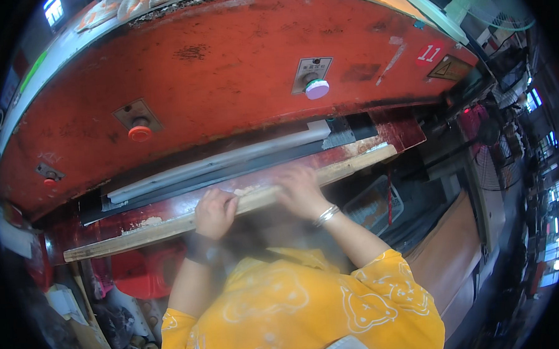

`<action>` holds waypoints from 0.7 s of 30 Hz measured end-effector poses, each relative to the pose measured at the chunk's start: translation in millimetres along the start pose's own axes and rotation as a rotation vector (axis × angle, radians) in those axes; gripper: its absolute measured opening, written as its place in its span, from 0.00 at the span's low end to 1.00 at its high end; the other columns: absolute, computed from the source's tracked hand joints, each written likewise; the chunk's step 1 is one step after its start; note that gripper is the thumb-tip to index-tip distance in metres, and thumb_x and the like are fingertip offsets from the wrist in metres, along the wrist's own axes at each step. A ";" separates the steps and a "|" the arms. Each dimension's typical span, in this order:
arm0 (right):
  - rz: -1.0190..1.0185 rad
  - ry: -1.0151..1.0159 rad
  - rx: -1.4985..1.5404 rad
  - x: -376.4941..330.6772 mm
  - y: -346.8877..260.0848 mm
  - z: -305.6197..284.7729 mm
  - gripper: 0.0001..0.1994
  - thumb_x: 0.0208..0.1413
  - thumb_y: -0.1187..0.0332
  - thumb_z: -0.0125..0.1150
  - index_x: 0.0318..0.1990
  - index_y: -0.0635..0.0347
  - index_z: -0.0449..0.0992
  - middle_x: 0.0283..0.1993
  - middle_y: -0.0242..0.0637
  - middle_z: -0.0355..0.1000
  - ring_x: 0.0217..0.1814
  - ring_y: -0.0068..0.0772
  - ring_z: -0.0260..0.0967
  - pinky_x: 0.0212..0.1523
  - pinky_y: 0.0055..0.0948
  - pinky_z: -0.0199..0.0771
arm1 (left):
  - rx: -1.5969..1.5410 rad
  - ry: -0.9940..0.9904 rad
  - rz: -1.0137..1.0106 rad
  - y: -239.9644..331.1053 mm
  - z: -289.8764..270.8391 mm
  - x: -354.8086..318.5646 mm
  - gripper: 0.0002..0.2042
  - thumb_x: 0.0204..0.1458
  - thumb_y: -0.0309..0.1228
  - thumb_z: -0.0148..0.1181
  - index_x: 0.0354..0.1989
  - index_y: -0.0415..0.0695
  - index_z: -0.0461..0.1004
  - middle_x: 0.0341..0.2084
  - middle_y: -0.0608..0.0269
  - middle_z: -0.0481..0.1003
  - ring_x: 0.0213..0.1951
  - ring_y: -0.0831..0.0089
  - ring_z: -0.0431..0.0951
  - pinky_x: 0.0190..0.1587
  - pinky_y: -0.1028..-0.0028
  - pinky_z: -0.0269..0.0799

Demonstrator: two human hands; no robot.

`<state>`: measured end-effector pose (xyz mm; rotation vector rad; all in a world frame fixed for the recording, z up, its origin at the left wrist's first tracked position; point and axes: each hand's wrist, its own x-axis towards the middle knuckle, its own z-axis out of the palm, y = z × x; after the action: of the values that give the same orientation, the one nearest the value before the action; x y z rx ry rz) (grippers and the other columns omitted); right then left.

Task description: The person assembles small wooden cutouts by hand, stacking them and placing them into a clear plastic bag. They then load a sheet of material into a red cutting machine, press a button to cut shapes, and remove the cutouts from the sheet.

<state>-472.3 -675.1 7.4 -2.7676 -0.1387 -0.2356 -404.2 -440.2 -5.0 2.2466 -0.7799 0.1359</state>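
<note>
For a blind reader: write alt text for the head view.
Two hands, left hand and right hand, rest on a long wooden strip along the front of a large red machine. The machine carries an orange button and a purple-and-white button; yellow sleeves show below.

Red machine housing [224, 58] with orange button [140, 133], purple button [317, 88]; green fan [481, 0] behind.

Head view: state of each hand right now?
Left hand: closed, curled over the long pale wooden strip.
Right hand: open, resting flat on the same strip.
</note>
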 end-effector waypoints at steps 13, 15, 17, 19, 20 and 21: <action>-0.026 0.065 -0.062 -16.8 -15.8 10.9 0.23 0.46 0.56 0.63 0.47 0.60 0.70 0.46 0.42 0.67 0.55 0.44 0.60 0.64 0.50 0.45 | 0.057 0.044 -0.022 0.8 5.7 -9.3 0.07 0.49 0.30 0.57 0.26 0.39 0.76 0.25 0.52 0.69 0.34 0.55 0.70 0.37 0.62 0.66; -0.015 0.038 -0.072 -17.0 -18.0 9.0 0.24 0.46 0.56 0.64 0.47 0.60 0.70 0.45 0.42 0.68 0.55 0.44 0.60 0.64 0.49 0.45 | 0.059 0.024 -0.029 1.1 6.4 -9.8 0.07 0.49 0.30 0.57 0.26 0.39 0.76 0.25 0.52 0.69 0.34 0.54 0.70 0.37 0.61 0.66; -0.002 -0.008 -0.081 -14.1 -18.3 1.1 0.24 0.45 0.55 0.64 0.47 0.60 0.70 0.44 0.42 0.68 0.55 0.43 0.60 0.65 0.47 0.46 | 0.078 -0.002 -0.057 1.9 6.4 -9.5 0.07 0.49 0.30 0.57 0.26 0.39 0.76 0.26 0.51 0.69 0.34 0.54 0.70 0.37 0.61 0.65; 0.022 -0.156 -0.081 -5.4 -15.6 -11.9 0.22 0.46 0.56 0.63 0.45 0.60 0.72 0.43 0.43 0.69 0.53 0.43 0.63 0.62 0.44 0.52 | 0.067 0.022 -0.019 3.3 5.0 -8.4 0.06 0.47 0.29 0.57 0.23 0.40 0.76 0.24 0.52 0.69 0.32 0.53 0.69 0.37 0.60 0.66; 0.010 -0.228 -0.049 2.2 -12.5 -19.8 0.21 0.46 0.56 0.63 0.44 0.60 0.72 0.43 0.43 0.70 0.52 0.43 0.64 0.60 0.43 0.56 | 0.047 -0.021 -0.042 3.9 3.7 -7.0 0.07 0.47 0.29 0.57 0.23 0.40 0.76 0.24 0.52 0.69 0.32 0.54 0.69 0.36 0.61 0.66; 0.099 -0.296 0.130 13.2 -7.0 -27.7 0.20 0.47 0.57 0.62 0.43 0.60 0.73 0.43 0.45 0.70 0.51 0.44 0.66 0.58 0.42 0.59 | 0.021 -0.024 -0.036 3.9 1.7 -4.7 0.07 0.47 0.30 0.58 0.23 0.39 0.76 0.23 0.52 0.68 0.32 0.54 0.69 0.35 0.61 0.66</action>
<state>-464.3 -677.6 37.7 -2.6540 -0.0874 0.2028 -410.5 -441.1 -5.3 2.2851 -0.7534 0.1008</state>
